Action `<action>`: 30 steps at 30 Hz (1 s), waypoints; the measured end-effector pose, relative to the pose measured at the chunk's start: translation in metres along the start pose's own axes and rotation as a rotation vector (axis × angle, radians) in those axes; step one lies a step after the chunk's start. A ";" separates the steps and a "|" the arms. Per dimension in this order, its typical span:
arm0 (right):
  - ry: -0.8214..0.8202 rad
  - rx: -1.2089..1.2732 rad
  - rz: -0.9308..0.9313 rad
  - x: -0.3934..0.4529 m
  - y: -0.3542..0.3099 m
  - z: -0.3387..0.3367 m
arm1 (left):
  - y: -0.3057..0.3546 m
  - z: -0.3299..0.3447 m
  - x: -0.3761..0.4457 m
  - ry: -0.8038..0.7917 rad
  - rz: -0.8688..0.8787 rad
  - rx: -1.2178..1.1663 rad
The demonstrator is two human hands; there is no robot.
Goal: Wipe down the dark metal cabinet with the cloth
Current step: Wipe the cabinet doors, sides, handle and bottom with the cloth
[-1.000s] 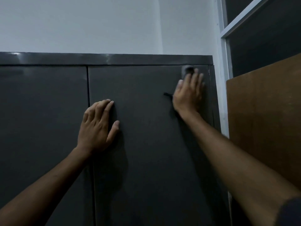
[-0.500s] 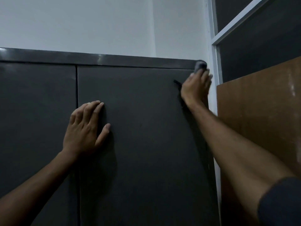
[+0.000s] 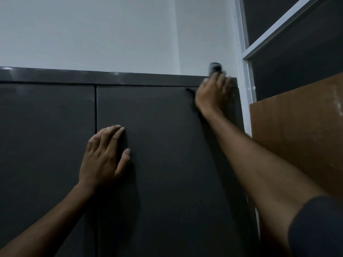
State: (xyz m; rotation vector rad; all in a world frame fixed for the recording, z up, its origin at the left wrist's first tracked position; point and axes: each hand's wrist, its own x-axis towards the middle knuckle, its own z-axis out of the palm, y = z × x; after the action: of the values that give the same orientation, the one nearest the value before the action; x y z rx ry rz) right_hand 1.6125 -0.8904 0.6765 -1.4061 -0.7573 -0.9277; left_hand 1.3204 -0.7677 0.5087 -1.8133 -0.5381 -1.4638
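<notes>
The dark metal cabinet (image 3: 167, 173) fills the lower view, with two doors and a seam between them. My left hand (image 3: 104, 160) rests flat on the right door, just right of the seam, fingers straight. My right hand (image 3: 213, 95) presses the dark cloth (image 3: 215, 68) against the cabinet's top right corner. It is blurred by motion. A bunch of the cloth pokes out above my fingertips, over the top edge, and a thin strip sticks out left of the hand. The rest of the cloth is hidden under my palm.
A white wall (image 3: 111, 34) rises behind the cabinet's top. Right of the cabinet stands a white window frame (image 3: 246, 80) with dark panes. A brown board (image 3: 300, 136) leans there, close beside my right forearm.
My right hand has slid the cloth upward from the upper part of the right door to the cabinet's top right corner. My left hand has stayed flat on the door.
</notes>
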 end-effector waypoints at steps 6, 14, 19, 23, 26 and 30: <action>-0.219 -0.022 -0.922 -0.122 -0.075 0.026 | -0.004 -0.016 -0.002 0.066 -0.081 -0.174; -0.006 -0.032 -0.064 -0.055 -0.049 0.017 | -0.111 -0.072 -0.038 -0.034 -0.037 0.039; -0.067 -0.017 -0.452 -0.105 -0.176 0.050 | -0.166 -0.093 -0.053 -0.052 -0.066 0.087; -0.192 -0.024 -1.066 -0.191 -0.180 0.053 | -0.176 -0.096 -0.055 -0.071 -0.008 0.061; -0.171 -0.046 -0.955 -0.188 -0.137 0.042 | -0.195 -0.108 -0.059 -0.109 0.078 0.065; -0.062 -0.036 -0.234 -0.143 -0.172 0.047 | -0.239 -0.129 -0.076 -0.131 0.052 0.099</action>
State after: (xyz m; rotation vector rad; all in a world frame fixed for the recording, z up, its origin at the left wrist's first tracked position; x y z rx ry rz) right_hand 1.3991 -0.8215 0.6335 -1.4030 -0.9708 -1.0865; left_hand 1.0463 -0.7023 0.5134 -1.8398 -0.6135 -1.2677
